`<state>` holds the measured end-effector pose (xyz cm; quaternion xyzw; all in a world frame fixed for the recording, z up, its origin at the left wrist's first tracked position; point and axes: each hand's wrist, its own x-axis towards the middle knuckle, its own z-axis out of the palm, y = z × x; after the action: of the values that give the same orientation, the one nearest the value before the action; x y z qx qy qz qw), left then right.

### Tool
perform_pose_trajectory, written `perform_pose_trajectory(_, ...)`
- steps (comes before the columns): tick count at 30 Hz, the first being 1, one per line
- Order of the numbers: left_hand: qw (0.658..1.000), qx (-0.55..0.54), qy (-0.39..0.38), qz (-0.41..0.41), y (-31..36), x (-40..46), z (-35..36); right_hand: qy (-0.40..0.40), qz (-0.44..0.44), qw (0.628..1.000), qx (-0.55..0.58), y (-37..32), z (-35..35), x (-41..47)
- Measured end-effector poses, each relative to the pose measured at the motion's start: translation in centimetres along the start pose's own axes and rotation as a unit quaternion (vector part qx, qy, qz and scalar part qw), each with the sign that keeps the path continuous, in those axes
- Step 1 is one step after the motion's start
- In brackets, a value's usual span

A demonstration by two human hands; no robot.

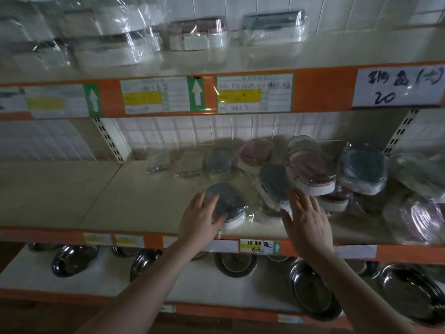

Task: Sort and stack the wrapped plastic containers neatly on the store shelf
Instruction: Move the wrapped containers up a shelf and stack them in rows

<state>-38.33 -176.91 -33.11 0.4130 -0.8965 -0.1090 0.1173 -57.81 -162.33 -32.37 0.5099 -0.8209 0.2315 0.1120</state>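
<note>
A person stands at a store shelf [134, 194], seen from their own head, both bare forearms reaching onto the middle board.

The left hand [201, 219] rests on a blue-lidded container [228, 201] wrapped in clear film, which lies alone near the front edge. The fingers are spread over the near left part of the lid and the thumb lies along its front rim, so the container sits directly under and just beyond the fingertips. Whether the fingers truly clamp it or only lie on it cannot be told. Its long axis seems to run from near right to far left, tilted against the shelf edge.

The right hand [307, 221] hovers open, fingers straight and slightly apart, palm down. Just past its fingertips is a loose heap of wrapped containers [310, 172] (blue and pink lids, some leaning, some overlapping), with a second blue-lidded container [274, 182] closest. No contact is visible.

Behind the left hand, at the back of the shelf, a short row of small containers [190, 163] stands upright and apart.

The left hand is plainly nearer the lone container; the heap lies forward and right of the right hand. Steel dishes [74, 260] sit on the shelf below.
</note>
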Motion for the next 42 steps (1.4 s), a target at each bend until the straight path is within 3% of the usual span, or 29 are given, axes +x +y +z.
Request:
perform_pose_trajectory(10,0.999,0.013,-0.044,0.014,-0.5,0.6,2.2,-0.063,0.057,0.994,0.067,-0.9,2.4,1.0)
perform_pose_trajectory(22,0.998,-0.056,-0.040,-0.011,-3.7,-1.0,0.3,0.014,0.039,0.999,0.017,-2.1,2.5,-1.8)
perform_pose_trajectory(28,0.996,-0.077,-0.027,-0.041,-3.2,-0.3,0.3,0.047,0.077,0.995,0.041,-3.3,1.7,-1.0)
perform_pose_trajectory(35,0.992,-0.104,-0.003,-0.077,-2.9,0.6,0.7,-0.025,0.158,0.983,0.091,-3.3,2.3,0.8)
perform_pose_trajectory(42,0.996,-0.046,-0.071,-0.012,-4.3,0.3,0.3,-0.079,0.220,0.970,0.072,-2.6,1.3,2.3)
